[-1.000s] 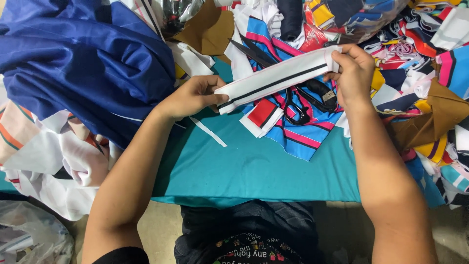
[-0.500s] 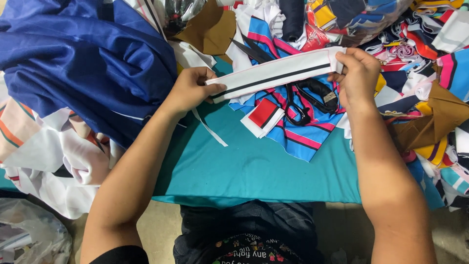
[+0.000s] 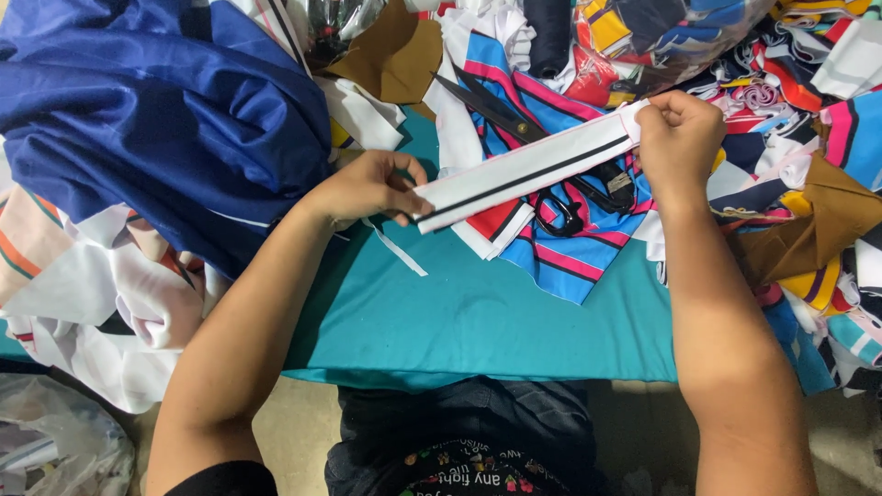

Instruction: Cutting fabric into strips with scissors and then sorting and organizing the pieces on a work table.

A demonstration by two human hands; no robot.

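We cannot see the middle of the black scissors (image 3: 528, 138); the white strip (image 3: 528, 170) covers it. The blue cloth (image 3: 156, 110) runs off the top edge. The plastic bag (image 3: 55, 445) is cut off at the bottom corner.

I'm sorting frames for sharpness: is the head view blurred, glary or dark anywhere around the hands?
Head view: evenly lit and sharp on the left hand, right hand and white strip; soft shadow under the strip over the scissors; mild glare on the clear plastic bag; edges bend slightly.
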